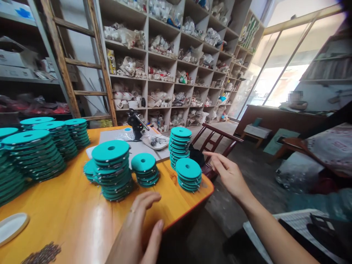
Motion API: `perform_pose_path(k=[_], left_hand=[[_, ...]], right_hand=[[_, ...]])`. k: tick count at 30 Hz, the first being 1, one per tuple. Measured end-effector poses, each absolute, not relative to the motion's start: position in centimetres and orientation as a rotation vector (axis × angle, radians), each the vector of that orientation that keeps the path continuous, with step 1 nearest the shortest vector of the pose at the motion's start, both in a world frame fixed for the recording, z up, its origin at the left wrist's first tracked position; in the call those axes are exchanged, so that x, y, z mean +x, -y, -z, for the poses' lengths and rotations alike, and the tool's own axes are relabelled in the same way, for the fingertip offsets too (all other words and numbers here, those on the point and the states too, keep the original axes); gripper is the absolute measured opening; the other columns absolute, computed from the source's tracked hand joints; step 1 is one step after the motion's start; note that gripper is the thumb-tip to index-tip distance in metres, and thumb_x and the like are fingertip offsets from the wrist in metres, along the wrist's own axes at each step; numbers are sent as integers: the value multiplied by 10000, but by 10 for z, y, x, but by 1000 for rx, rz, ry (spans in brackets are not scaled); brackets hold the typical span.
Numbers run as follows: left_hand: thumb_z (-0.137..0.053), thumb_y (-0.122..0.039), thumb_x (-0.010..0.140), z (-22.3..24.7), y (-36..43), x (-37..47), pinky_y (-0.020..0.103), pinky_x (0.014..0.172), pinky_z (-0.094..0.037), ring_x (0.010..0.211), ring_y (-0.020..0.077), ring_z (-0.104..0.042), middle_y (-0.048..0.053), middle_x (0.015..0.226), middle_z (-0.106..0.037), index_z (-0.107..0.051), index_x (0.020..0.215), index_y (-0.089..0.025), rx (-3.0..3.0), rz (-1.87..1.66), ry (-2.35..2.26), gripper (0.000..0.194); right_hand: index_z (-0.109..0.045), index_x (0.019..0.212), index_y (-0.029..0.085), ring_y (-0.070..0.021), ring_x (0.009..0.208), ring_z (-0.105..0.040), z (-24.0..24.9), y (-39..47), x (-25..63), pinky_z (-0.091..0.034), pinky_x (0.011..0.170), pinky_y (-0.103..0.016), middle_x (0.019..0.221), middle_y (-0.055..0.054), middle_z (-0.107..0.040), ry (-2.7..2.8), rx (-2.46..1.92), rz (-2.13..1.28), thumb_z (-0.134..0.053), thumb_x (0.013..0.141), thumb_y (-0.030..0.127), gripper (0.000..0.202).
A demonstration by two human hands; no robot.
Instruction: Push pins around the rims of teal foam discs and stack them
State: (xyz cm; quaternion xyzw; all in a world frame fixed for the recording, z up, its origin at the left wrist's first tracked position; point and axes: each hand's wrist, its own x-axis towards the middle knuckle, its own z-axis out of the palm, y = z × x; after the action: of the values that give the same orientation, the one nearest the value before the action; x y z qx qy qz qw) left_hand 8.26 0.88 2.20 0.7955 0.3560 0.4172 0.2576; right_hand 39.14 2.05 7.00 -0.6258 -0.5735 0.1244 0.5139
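Observation:
Above the wooden table [85, 216], my left hand [137, 223] holds nothing, its thumb and fingers apart. A stack of round teal spools [111, 172], with centre holes and small pins around their edges, stands just beyond it. A shorter stack of teal spools [144, 170] is to the right of that one. My right hand [227, 172] is past the table's right corner with its fingers stretched out and nothing visible in them. Nearest to it are a low stack of spools [188, 174] by the corner and a taller stack of spools [180, 145] behind.
More tall spool stacks [34, 154] crowd the table's left side. A black clamp-like device [135, 124] and a bag of small parts [155, 139] lie at the back. A wooden chair [220, 137] stands beyond the corner. Shelves [162, 55] and a ladder [79, 62] line the wall. A person [295, 101] sits far right.

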Motion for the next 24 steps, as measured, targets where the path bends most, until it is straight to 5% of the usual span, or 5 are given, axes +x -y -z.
perform_pose_path(k=[3,6,15,20,24], left_hand=[[-441,-454,966,-31,-25,135,541,1155,-284,1437,289,-305,100,1552,-297,-294,1458,-283,1959,-1034,-994,540],[-506,-533,924,-30,-39,183,520,1197,-155,1492,289,-132,127,1611,-135,-125,1526,-214,1750,-1044,-932,780],[-476,-528,940,-28,-46,223,495,1211,-117,1488,261,-158,33,1609,-203,-188,1534,-273,1660,-1070,-974,708],[-658,-455,853,-27,-53,226,464,1079,-431,1333,296,-456,115,1490,-352,-229,1467,-283,1677,-1193,-985,768],[-673,-480,816,-31,-63,222,468,1074,-430,1274,294,-485,106,1326,-477,-442,1308,-238,1897,-1254,-1097,596]], right_hand=[[-595,1239,147,-183,850,-613,-54,-19,404,-516,765,-327,985,-94,-663,1275,-1421,-306,-444,942,475,468],[-568,1293,177,-212,1050,-635,-32,-15,403,-516,924,-400,1207,-119,-645,1283,-1340,-404,-471,913,385,444],[-368,1484,306,-189,1377,-412,-8,0,374,-315,1177,-448,1492,-3,-427,1410,-1200,-582,-399,917,109,602],[-321,1492,281,-176,1355,-439,-6,-3,385,-385,1134,-414,1478,-29,-445,1376,-1150,-607,-408,910,100,615],[-367,1459,260,-180,1350,-444,-1,-5,394,-383,1129,-419,1453,-45,-475,1368,-1154,-598,-415,896,98,588]])
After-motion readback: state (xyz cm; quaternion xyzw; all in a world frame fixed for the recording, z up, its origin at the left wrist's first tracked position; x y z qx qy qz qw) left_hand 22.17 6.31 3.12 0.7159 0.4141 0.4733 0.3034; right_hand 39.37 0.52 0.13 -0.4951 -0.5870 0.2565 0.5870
